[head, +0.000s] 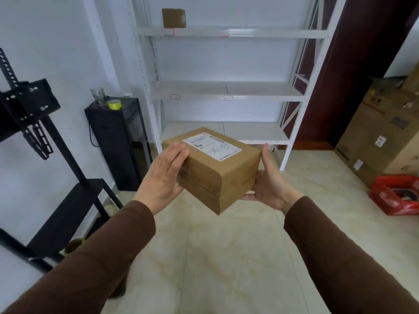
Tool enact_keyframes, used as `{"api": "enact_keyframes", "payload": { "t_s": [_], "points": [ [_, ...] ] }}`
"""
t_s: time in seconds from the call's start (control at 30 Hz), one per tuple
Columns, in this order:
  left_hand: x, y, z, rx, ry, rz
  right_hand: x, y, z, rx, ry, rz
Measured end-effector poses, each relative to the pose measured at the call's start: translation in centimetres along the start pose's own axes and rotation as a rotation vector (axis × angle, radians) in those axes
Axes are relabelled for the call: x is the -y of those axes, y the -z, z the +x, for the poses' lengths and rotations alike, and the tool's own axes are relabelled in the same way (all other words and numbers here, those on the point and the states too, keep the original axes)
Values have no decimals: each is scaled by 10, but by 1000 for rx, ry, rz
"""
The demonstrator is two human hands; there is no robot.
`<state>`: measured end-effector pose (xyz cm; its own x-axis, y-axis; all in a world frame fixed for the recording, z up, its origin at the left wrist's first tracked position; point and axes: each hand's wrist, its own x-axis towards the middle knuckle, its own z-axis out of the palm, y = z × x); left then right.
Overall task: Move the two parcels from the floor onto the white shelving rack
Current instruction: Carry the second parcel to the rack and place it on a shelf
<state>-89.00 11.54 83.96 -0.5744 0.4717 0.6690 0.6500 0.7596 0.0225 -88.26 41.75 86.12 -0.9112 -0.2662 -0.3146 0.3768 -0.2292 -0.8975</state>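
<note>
A brown cardboard parcel [217, 175] with a white shipping label on top is held in the air in front of the white shelving rack [226, 91]. My left hand [164, 175] presses flat against its left side. My right hand [269, 180] cups its right side and bottom corner. A second, smaller brown parcel [173, 18] stands on the rack's top visible shelf at the left. The lower shelves of the rack are bare.
A black cabinet [118, 141] with a glass and a yellow tape roll stands left of the rack. A black metal stand [34, 123] fills the far left. Large cardboard boxes [383, 132] and a red crate [396, 193] sit at the right on the tiled floor.
</note>
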Motion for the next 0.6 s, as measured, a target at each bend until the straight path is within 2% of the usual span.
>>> {"api": "enact_keyframes", "payload": {
  "t_s": [0.17, 0.23, 0.3, 0.37, 0.5, 0.53, 0.6],
  "points": [
    [89, -50, 30, -22, 25, -27, 28, -11, 101, 7, -16, 8],
    [121, -66, 47, 36, 70, -48, 38, -19, 134, -21, 22, 2],
    [147, -81, 66, 125, 189, -106, 45, -26, 165, -56, 85, -13],
    [164, -95, 87, 188, 365, -327, 52, -32, 196, -117, 151, -2],
    [199, -136, 128, 80, 854, -1199, 58, -34, 266, -261, 249, 15],
    [209, -147, 139, 82, 945, -1327, 59, -32, 284, -287, 268, 23],
    [225, -166, 164, 155, 1010, -1463, 65, -25, 324, -339, 300, 21]
  ]
}}
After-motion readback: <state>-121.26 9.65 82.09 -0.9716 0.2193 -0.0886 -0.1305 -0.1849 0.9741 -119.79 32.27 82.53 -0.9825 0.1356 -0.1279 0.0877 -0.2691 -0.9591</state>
